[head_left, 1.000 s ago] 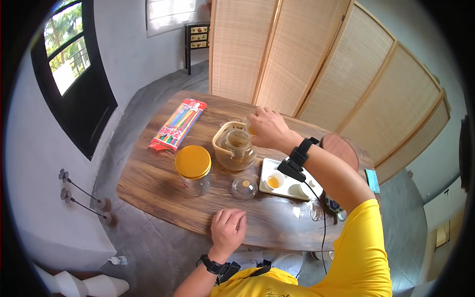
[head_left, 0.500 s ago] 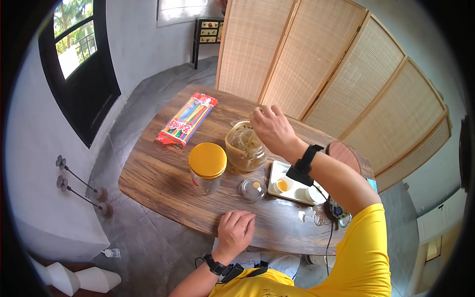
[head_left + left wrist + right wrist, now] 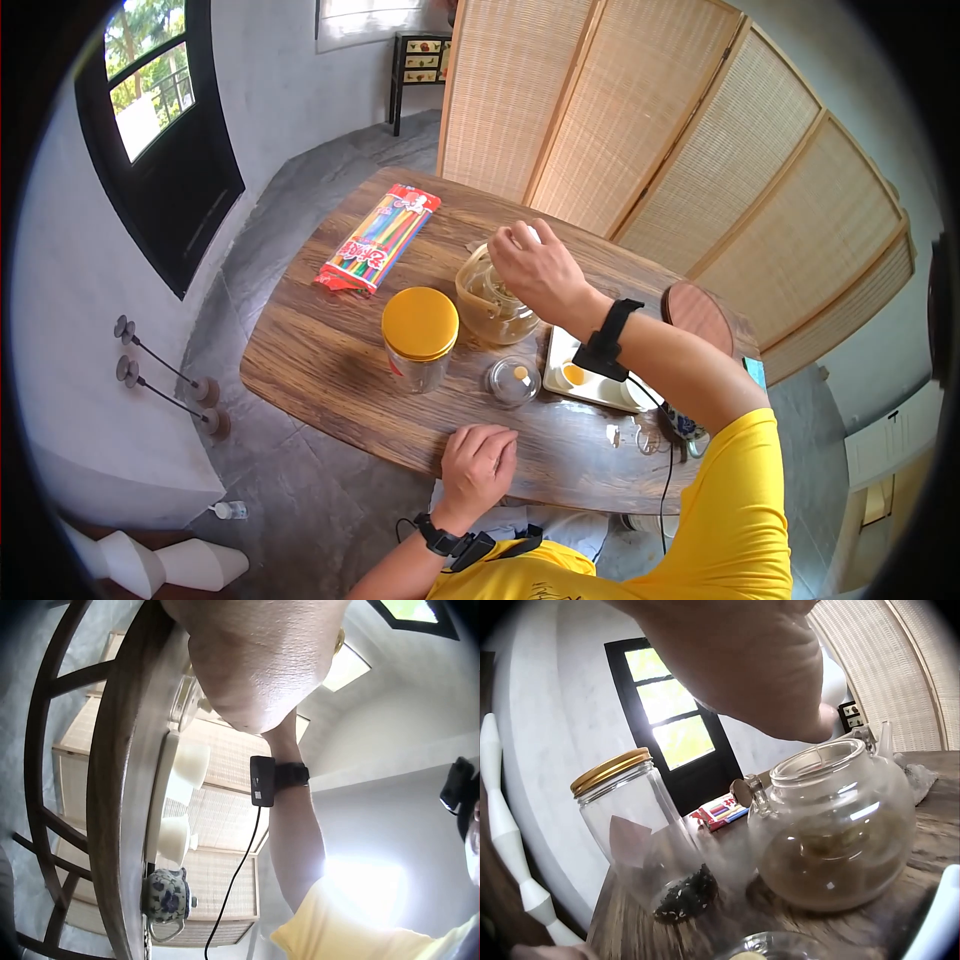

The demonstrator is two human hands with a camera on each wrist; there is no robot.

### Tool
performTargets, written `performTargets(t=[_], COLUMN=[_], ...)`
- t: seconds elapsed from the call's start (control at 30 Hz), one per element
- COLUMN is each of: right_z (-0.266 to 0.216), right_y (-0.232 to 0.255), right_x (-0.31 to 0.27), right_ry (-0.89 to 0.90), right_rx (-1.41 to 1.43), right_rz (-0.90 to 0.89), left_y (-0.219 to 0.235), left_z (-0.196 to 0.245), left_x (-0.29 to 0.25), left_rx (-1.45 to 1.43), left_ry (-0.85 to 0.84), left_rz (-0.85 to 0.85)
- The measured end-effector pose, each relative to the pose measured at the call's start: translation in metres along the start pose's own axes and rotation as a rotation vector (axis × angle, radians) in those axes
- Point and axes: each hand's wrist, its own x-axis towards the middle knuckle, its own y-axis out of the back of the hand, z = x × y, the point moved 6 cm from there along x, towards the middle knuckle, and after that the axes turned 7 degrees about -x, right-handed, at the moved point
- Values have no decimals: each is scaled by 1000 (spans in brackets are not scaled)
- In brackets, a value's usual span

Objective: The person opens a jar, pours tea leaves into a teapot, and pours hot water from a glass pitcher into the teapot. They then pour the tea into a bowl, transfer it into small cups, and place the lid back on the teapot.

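My right hand (image 3: 540, 268) grips a small white cup (image 3: 834, 681), mostly hidden behind the fingers, over the mouth of a glass teapot (image 3: 832, 847). Inside the teapot is brownish liquid with leaves, and its handle (image 3: 470, 292) is raised to one side. The teapot's glass lid (image 3: 514, 382) lies on the wooden table in front of it. My left hand (image 3: 478, 468) rests at the near table edge with loosely bent fingers, holding nothing. A white tray (image 3: 590, 396) right of the lid bears a white cup of orange liquid (image 3: 573, 375) and another white cup (image 3: 174, 838).
A glass jar with a gold lid (image 3: 420, 325) stands left of the teapot, dark leaves at its bottom. Behind it lies a packet of coloured sticks (image 3: 380, 240). Right of the tray are a blue-and-white teapot (image 3: 168, 894) and a round brown board (image 3: 698, 318). A folding screen (image 3: 600, 110) stands behind.
The head view has shifted slightly. My right hand has come in from the teapot's right side to over its mouth, tipping the white cup. The left hand stays put.
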Motion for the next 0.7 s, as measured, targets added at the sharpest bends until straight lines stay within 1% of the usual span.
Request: performTargets(t=[0.13, 0.23, 0.33, 0.43, 0.53, 0.6, 0.7], right_z=[2, 3, 11, 32, 57, 64, 61], right_y=[5, 1, 3, -11, -22, -31, -44], right_x=[-6, -12, -19, -28, -47, -65, -96], right_ry=[-17, -30, -79, -283, -526, -576, -636], right_rx=[-23, 49, 244, 444, 651, 724, 821], right_rz=[-13, 29, 90, 53, -210, -322, -521], left_y=[-1, -2, -4, -4, -4, -5, -9], left_z=[0, 0, 0, 1, 1, 0, 0], left_x=[0, -1, -1, 0, 0, -1, -1], left_rx=[6, 18, 24, 36, 47, 62, 76], left_ry=[-3, -1, -1, -6, 7, 11, 7], left_rz=[1, -1, -10, -8, -12, -17, -38])
